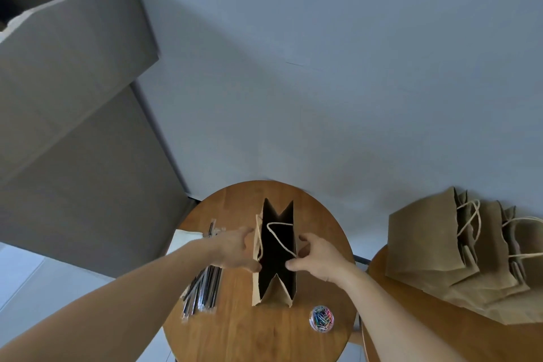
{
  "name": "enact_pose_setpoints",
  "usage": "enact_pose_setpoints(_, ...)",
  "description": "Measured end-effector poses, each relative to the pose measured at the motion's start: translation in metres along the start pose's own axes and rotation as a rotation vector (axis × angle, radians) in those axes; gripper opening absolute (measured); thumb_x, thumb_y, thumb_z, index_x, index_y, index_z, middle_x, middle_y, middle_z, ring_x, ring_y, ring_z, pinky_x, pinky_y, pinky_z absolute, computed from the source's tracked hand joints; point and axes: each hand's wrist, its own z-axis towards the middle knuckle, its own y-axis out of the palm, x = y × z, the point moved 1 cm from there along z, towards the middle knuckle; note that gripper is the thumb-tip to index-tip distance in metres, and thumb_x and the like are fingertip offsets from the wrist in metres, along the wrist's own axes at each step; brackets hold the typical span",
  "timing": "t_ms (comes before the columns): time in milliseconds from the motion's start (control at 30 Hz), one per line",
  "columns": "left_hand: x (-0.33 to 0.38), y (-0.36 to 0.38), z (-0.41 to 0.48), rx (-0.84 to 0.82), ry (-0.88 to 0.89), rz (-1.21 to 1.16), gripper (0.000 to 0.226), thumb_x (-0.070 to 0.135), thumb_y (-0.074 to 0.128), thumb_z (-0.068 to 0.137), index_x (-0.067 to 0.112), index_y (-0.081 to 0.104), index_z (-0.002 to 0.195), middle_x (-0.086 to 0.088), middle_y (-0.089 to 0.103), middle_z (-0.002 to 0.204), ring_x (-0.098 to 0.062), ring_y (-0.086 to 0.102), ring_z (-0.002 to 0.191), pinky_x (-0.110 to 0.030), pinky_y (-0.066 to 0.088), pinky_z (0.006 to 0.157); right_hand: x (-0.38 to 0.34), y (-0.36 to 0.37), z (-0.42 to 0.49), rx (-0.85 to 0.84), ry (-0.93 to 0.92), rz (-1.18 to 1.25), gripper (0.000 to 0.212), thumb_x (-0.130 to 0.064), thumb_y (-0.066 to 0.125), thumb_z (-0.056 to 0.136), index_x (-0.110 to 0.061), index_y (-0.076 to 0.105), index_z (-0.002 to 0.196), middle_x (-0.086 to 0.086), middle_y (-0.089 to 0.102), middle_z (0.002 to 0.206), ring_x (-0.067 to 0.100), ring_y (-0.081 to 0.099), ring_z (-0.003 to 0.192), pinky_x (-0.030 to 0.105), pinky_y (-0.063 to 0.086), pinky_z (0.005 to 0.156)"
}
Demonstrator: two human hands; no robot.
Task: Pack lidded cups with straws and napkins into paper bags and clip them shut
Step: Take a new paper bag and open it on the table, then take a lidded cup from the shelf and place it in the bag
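Coloured paper clips (321, 318): clear tub (312, 327) on the wooden table (249, 332), near edge.
Straws (202, 288): wrapped bundle lying left of the bag.
Paper bag (274, 292): upright mid-table, mouth open, between both hands.
Left hand (235, 250): thumb and fingers pinch its left wall.
Right hand (318, 258): curled fingers pinch its right wall.
Spare bags (426, 244): flat pile, second table (476, 341), far right.

Blue-grey wall (323, 67); grey cabinet (73, 114) left; round wooden table (235, 332); pale floor (23, 276).
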Motion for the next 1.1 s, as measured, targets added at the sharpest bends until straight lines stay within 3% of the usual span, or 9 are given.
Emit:
enact_pose_setpoints(100, -0.002, -0.02, -0.008, -0.063, 0.016, 0.089, 0.11, 0.047, 0.077, 0.066, 0.034, 0.013, 0.154, -0.006, 0.04, 0.151, -0.026, 0.046, 0.131, -0.036, 0.043, 0.104, -0.005, -0.016, -0.004, -0.042, 0.0, -0.043, 0.086, -0.025, 0.07, 0.075, -0.03, 0.03, 0.15, -0.002, 0.043, 0.149, 0.023, 0.047, 0.132, 0.039, 0.048, 0.103)
enact_pose_setpoints(233, 0.004, -0.047, -0.016, 0.23, -0.001, 0.274, 0.088, 0.046, 0.068, 0.081, 0.023, 0.024, 0.153, -0.006, 0.037, 0.153, -0.027, 0.04, 0.136, -0.041, 0.04, 0.108, -0.024, -0.036, -0.005, 0.073, -0.038, -0.098, 0.07, -0.018, 0.057, 0.088, -0.028, 0.029, 0.151, -0.002, 0.036, 0.155, 0.022, 0.042, 0.137, 0.039, 0.045, 0.107)
enact_pose_setpoints(367, 0.012, -0.075, -0.035, 0.452, -0.01, 0.339, 0.059, 0.038, 0.059, 0.082, 0.017, 0.045, 0.137, -0.006, 0.05, 0.139, -0.027, 0.048, 0.122, -0.041, 0.045, 0.095, -0.06, -0.053, -0.002, 0.212, -0.15, -0.182, 0.057, -0.02, 0.052, 0.096, -0.019, 0.034, 0.15, 0.003, 0.037, 0.154, 0.022, 0.039, 0.139, 0.037, 0.035, 0.114)
enact_pose_setpoints(533, 0.017, -0.13, -0.086, 0.638, -0.041, 0.384, 0.067, 0.039, 0.053, 0.091, 0.019, 0.031, 0.151, -0.005, 0.034, 0.155, -0.026, 0.031, 0.141, -0.044, 0.036, 0.11, -0.135, -0.071, -0.003, 0.281, -0.332, -0.307, 0.054, -0.025, 0.054, 0.095, -0.017, 0.039, 0.146, 0.004, 0.039, 0.15, 0.024, 0.04, 0.136, 0.036, 0.034, 0.11)
enact_pose_setpoints(800, -0.007, -0.222, -0.215, 1.02, -0.137, 0.332, 0.065, 0.04, 0.056, 0.087, 0.022, 0.036, 0.147, -0.002, 0.037, 0.151, -0.025, 0.03, 0.14, -0.04, 0.034, 0.108, -0.3, -0.077, -0.026, 0.33, -0.664, -0.455, 0.057, -0.031, 0.057, 0.092, -0.014, 0.043, 0.144, 0.009, 0.043, 0.147, 0.027, 0.04, 0.135, 0.034, 0.034, 0.109)
enact_pose_setpoints(1000, -0.065, -0.262, -0.299, 1.186, -0.225, 0.303, 0.06, 0.04, 0.056, 0.085, 0.026, 0.041, 0.142, 0.003, 0.04, 0.148, -0.022, 0.032, 0.137, -0.038, 0.039, 0.095, -0.409, -0.043, -0.062, 0.374, -0.883, -0.487, 0.05, -0.027, 0.061, 0.091, -0.014, 0.051, 0.138, 0.009, 0.05, 0.141, 0.025, 0.046, 0.13, 0.031, 0.033, 0.106)
enact_pose_setpoints(1100, -0.105, -0.279, -0.335, 1.248, -0.231, 0.279, 0.063, 0.039, 0.056, 0.086, 0.026, 0.039, 0.145, 0.005, 0.039, 0.15, -0.021, 0.029, 0.14, -0.039, 0.036, 0.104, -0.454, -0.011, -0.079, 0.319, -0.995, -0.478, 0.052, -0.034, 0.063, 0.089, -0.019, 0.051, 0.137, 0.002, 0.05, 0.139, 0.021, 0.05, 0.124, 0.034, 0.038, 0.105)
